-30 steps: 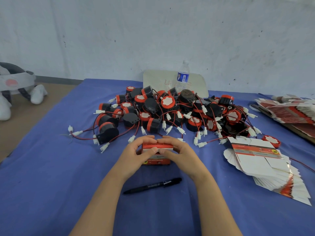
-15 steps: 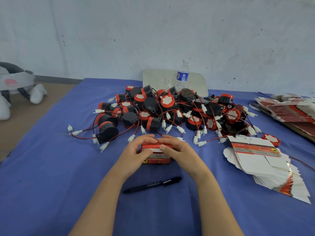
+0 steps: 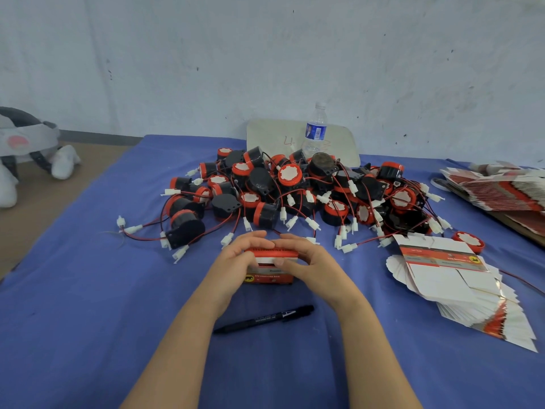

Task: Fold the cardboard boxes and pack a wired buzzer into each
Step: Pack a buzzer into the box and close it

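A small red and white cardboard box (image 3: 269, 274) stands on the blue cloth in front of me. My left hand (image 3: 233, 264) grips its left end and my right hand (image 3: 315, 267) grips its right end, fingers curled over the top, thumbs at the white lid flap on its front. What is inside the box is hidden. Behind it lies a heap of black and red wired buzzers (image 3: 295, 193) with white plugs. A fanned stack of flat unfolded boxes (image 3: 454, 281) lies to the right.
A black marker pen (image 3: 265, 318) lies just below my hands. A water bottle (image 3: 315, 131) stands behind the heap against a white board. More flat boxes (image 3: 501, 187) are piled at the far right edge. A plush toy (image 3: 26, 149) sits on the floor at left.
Both hands stayed on the box. The fingers shifted slightly over its top, and a white flap now shows along the front edge.
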Tool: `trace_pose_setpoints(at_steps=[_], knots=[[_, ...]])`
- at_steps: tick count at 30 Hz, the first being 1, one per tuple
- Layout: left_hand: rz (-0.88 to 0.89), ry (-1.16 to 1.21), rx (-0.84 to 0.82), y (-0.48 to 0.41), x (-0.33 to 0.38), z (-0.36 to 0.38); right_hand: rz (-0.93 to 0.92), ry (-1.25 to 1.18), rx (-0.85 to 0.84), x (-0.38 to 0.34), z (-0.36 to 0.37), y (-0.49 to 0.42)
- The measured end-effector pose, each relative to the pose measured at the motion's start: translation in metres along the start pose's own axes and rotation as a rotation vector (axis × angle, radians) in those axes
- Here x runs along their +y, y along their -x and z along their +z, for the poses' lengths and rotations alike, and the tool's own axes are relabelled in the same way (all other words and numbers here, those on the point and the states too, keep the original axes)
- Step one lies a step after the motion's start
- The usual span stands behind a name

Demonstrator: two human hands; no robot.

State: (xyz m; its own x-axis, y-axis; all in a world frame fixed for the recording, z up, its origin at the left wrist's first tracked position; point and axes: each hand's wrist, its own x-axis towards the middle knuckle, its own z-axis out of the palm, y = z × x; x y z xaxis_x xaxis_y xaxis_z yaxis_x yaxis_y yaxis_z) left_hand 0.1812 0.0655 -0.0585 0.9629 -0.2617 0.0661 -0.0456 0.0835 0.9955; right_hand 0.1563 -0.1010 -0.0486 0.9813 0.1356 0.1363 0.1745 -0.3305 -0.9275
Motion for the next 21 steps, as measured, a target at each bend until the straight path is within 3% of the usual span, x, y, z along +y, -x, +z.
trace_pose_setpoints(at_steps=[6,14,21], knots=[[-0.057,0.166,0.073,-0.0017,-0.0015,0.0023,0.014,0.025,-0.039,0.0004,-0.0024,0.0016],[-0.066,0.224,0.003,-0.0027,-0.0022,-0.0026,0.031,0.054,-0.111,-0.0001,-0.0043,0.0022],[-0.045,0.125,0.005,-0.0017,-0.0051,-0.0028,0.073,-0.066,-0.029,-0.0028,0.0010,0.0007]])
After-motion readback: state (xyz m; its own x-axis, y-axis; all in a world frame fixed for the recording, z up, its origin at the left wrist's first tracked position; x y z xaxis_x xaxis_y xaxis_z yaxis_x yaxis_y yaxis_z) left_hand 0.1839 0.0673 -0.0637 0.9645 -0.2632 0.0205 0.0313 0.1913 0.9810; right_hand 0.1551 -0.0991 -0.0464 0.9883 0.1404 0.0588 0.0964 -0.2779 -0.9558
